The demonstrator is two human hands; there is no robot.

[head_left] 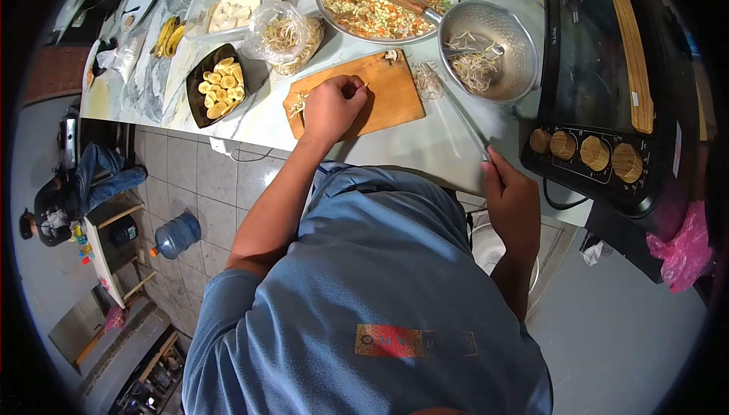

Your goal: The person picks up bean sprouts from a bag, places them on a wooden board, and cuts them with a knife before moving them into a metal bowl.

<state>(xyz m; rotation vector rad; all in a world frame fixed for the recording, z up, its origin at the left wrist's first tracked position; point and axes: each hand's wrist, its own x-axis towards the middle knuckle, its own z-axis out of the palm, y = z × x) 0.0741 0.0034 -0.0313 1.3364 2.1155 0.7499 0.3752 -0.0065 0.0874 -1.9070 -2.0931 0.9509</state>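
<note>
My left hand point(334, 107) is over the wooden cutting board point(395, 96), its fingers closed in a pinch; what lies between them is too small to name. Pale sprout bits point(298, 104) lie by the board's left end, partly behind that hand. In my right hand point(512, 198) is the handle of a knife point(465, 115), whose blade slants up and left, beside the board's right edge. Just right of the blade's upper part, a metal bowl point(524, 54) holds bean sprouts. Some thin scraps point(427, 81) lie between board and bowl.
Behind the board stand a large tray point(334, 24) of chopped vegetables and a bag point(281, 31) of sprouts. A black bowl point(199, 107) of banana slices is at left. An oven point(600, 73) stands at right. A seated person point(57, 202) is far left.
</note>
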